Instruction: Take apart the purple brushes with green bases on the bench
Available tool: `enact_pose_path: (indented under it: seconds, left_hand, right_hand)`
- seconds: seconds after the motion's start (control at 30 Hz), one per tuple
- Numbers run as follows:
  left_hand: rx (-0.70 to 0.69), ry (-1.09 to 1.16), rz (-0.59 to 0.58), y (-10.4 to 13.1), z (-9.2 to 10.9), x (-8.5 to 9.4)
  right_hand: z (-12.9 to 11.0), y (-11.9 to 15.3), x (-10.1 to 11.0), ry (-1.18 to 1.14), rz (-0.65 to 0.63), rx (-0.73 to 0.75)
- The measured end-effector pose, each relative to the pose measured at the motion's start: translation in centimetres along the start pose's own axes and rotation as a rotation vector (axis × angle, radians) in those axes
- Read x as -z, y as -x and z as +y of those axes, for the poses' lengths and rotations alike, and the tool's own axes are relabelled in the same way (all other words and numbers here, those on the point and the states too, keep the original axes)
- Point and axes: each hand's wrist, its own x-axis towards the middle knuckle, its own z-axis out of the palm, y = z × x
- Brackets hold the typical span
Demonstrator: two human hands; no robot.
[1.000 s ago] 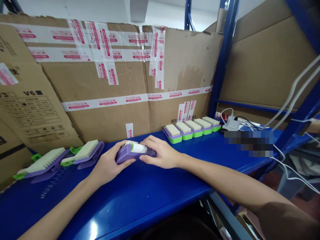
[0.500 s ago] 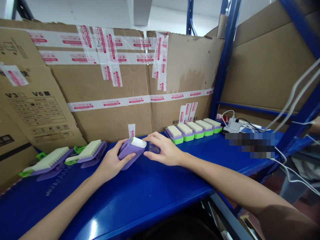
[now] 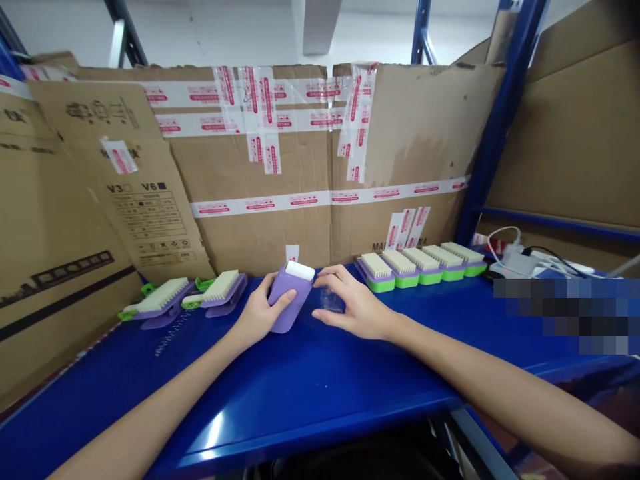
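Note:
My left hand [image 3: 263, 307] is wrapped around a purple casing [image 3: 293, 303] with a rounded white end, tilted up above the blue shelf. Its thumb presses on the broad purple face; the far side is hidden. Just right of the white end, my right hand [image 3: 355, 303] curves in a C shape with thumb and fingers apart. Within that curve shows a clear plastic piece [image 3: 331, 301]; whether the hand touches it I cannot tell. Two purple and green brushes [image 3: 163, 297] with cream bristles rest tilted to the left of my left hand.
Several more brushes [image 3: 423, 263] stand in a row at the back right, bristles up. Taped cardboard [image 3: 260, 160] walls the back of the blue shelf [image 3: 280, 393]. White cables and a plug adapter [image 3: 515, 257] lie by the right-hand post, beside a blurred-out patch.
The view has swung left, so everything sits further right. The purple casing has turned, its broad face now more towards me. My right hand stays close to its white end.

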Motion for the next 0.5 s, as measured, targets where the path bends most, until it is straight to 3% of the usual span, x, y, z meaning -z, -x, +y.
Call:
enact_pose_path:
  seconds: [0.27, 0.5]
  left_hand:
    - [0.076, 0.073, 0.072, -0.4, -0.01, 0.12]
    - [0.109, 0.178, 0.056, -0.45, 0.35, 0.03]
  right_hand:
    - [-0.08, -0.12, 0.47, 0.126, 0.051, -0.053]
    - [0.25, -0.2, 0.13, 0.1, 0.111, -0.029]
